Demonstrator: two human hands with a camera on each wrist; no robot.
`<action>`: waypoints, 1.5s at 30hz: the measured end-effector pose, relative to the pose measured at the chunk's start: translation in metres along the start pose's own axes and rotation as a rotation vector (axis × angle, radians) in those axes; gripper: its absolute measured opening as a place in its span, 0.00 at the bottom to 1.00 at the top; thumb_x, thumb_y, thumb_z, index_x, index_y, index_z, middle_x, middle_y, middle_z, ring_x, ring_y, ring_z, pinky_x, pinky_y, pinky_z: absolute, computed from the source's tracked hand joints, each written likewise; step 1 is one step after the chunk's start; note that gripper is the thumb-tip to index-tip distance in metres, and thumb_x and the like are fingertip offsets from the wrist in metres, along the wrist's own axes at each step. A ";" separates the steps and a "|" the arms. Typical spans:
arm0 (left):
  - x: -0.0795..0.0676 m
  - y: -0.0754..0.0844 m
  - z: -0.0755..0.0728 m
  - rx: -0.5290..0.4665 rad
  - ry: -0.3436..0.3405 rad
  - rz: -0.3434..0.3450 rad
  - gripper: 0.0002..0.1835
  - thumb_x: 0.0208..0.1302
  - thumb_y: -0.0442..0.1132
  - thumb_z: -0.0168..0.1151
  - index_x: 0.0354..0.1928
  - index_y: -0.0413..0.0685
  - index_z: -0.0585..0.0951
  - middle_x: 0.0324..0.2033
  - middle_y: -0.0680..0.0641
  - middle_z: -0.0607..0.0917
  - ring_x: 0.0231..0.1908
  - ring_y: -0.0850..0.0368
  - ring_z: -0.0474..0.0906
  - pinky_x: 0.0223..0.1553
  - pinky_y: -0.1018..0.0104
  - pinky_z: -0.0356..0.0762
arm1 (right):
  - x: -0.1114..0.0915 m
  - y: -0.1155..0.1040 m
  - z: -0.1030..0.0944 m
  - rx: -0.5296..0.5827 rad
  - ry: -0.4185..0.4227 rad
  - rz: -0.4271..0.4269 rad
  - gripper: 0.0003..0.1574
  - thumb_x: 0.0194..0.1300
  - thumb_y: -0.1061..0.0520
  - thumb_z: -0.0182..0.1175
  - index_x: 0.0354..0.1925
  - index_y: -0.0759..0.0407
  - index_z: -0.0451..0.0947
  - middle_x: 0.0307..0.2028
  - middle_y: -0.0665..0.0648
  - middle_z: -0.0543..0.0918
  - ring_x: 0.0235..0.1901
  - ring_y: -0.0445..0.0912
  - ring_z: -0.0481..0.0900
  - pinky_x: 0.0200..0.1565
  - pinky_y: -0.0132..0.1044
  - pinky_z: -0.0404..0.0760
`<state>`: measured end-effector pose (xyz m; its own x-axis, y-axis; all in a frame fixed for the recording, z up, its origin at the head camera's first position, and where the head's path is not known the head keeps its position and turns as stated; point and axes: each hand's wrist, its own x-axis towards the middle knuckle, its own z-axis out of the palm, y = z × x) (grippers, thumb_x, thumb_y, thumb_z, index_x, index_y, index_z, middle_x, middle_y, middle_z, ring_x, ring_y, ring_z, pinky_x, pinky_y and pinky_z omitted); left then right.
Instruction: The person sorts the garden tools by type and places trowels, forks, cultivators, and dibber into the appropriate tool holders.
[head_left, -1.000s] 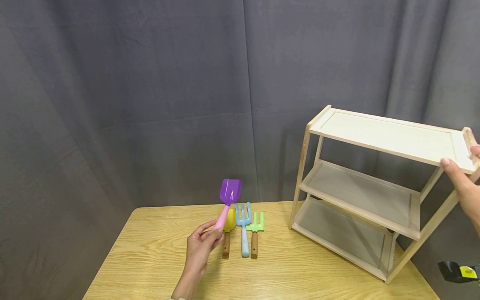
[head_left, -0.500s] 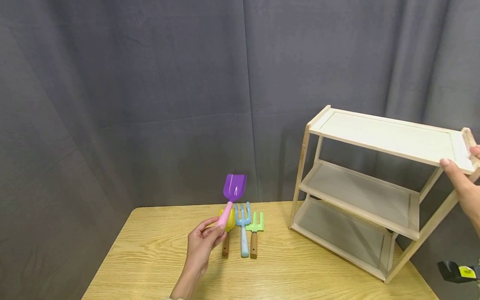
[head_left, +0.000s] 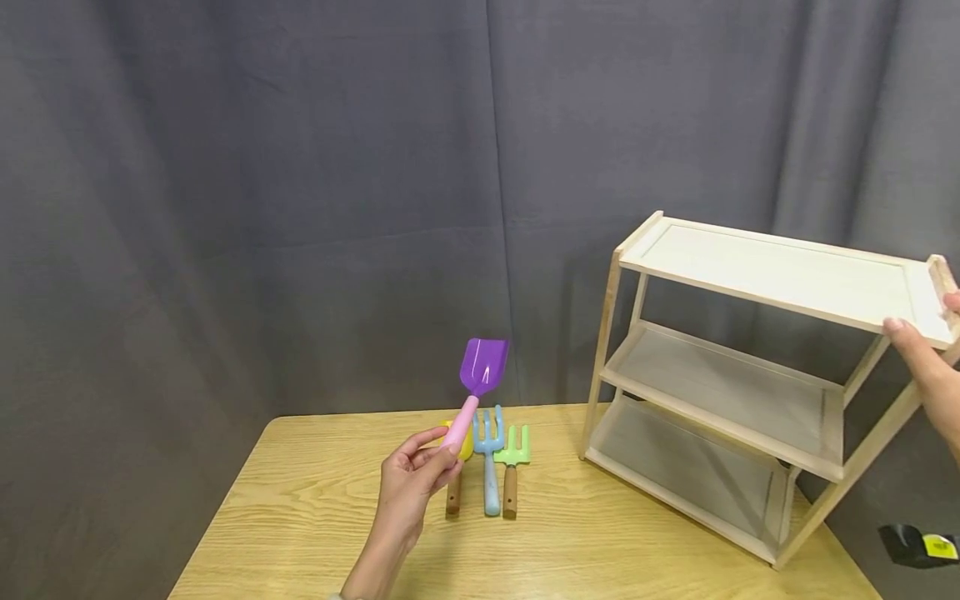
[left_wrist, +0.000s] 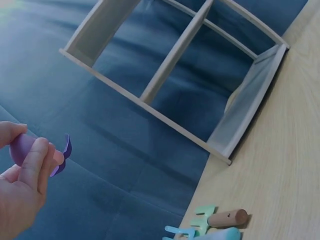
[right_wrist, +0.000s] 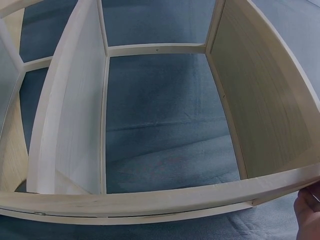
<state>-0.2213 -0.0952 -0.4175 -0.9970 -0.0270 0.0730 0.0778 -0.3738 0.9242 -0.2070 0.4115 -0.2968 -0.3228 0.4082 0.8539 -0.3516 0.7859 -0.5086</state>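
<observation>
Grey curtain (head_left: 300,208) is hanging behind back edge of counter (head_left: 315,500). Left hand (head_left: 408,483) is gripping purple shovel (head_left: 472,403); right hand (head_left: 933,375) is holding shelf (head_left: 780,265) by top right corner.

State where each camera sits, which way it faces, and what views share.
Head: on the head, facing forward and down at the pale wooden three-tier shelf; left hand and part of the right hand show.
Left wrist: worn there, facing the shelf at a slant; the left hand shows, gripping the pink-handled purple shovel.
Right wrist: worn there, facing into the shelf; part of the right hand shows.
Head and left wrist share the wooden-handled green fork.
</observation>
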 end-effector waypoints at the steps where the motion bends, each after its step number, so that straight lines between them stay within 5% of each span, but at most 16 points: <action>1: 0.000 0.001 0.001 0.000 -0.003 0.002 0.20 0.60 0.23 0.64 0.54 0.26 0.74 0.32 0.42 0.83 0.32 0.54 0.84 0.41 0.65 0.83 | 0.000 0.000 0.000 0.015 0.002 -0.005 0.34 0.60 0.51 0.68 0.62 0.58 0.73 0.58 0.39 0.72 0.55 0.33 0.66 0.55 0.22 0.60; 7: -0.002 0.006 0.006 -0.023 -0.010 0.006 0.19 0.59 0.23 0.64 0.53 0.26 0.75 0.32 0.43 0.83 0.32 0.53 0.84 0.41 0.64 0.83 | 0.001 0.000 0.003 0.060 -0.004 -0.028 0.39 0.59 0.42 0.67 0.61 0.62 0.73 0.59 0.41 0.70 0.57 0.34 0.65 0.58 0.24 0.59; 21: -0.005 0.021 0.022 -0.054 -0.105 0.027 0.20 0.59 0.23 0.63 0.55 0.26 0.74 0.31 0.43 0.83 0.31 0.56 0.83 0.43 0.61 0.82 | 0.001 0.008 0.007 0.092 0.028 -0.016 0.36 0.58 0.46 0.69 0.58 0.65 0.76 0.60 0.54 0.74 0.57 0.35 0.67 0.60 0.26 0.60; 30: -0.008 0.030 0.035 -0.070 -0.161 0.038 0.21 0.59 0.24 0.64 0.54 0.26 0.75 0.32 0.43 0.83 0.31 0.57 0.82 0.43 0.59 0.82 | 0.004 0.022 0.009 0.121 0.025 -0.126 0.37 0.57 0.39 0.68 0.58 0.59 0.77 0.60 0.53 0.73 0.61 0.40 0.67 0.62 0.29 0.60; 33: -0.007 0.032 0.038 -0.075 -0.176 0.041 0.21 0.59 0.25 0.65 0.54 0.26 0.75 0.32 0.43 0.83 0.31 0.57 0.82 0.44 0.59 0.82 | 0.002 0.006 0.007 0.095 0.006 -0.085 0.41 0.58 0.37 0.66 0.60 0.61 0.75 0.61 0.54 0.73 0.60 0.37 0.67 0.61 0.28 0.61; 40: -0.005 0.035 0.046 -0.081 -0.215 0.051 0.22 0.59 0.26 0.66 0.55 0.27 0.75 0.32 0.42 0.82 0.32 0.56 0.82 0.46 0.58 0.81 | 0.002 0.004 0.011 0.106 0.030 0.014 0.34 0.57 0.52 0.69 0.57 0.69 0.75 0.59 0.57 0.75 0.57 0.35 0.68 0.60 0.25 0.62; 45: -0.004 0.037 0.053 -0.079 -0.230 0.046 0.21 0.59 0.26 0.67 0.54 0.28 0.76 0.32 0.43 0.81 0.33 0.55 0.82 0.46 0.57 0.81 | 0.001 0.008 0.008 0.085 0.047 -0.053 0.45 0.56 0.37 0.68 0.55 0.74 0.76 0.59 0.61 0.75 0.57 0.35 0.69 0.59 0.25 0.63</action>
<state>-0.2141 -0.0597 -0.3637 -0.9650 0.1623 0.2060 0.1137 -0.4490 0.8863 -0.2172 0.4146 -0.3007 -0.2604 0.3899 0.8833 -0.4415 0.7655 -0.4680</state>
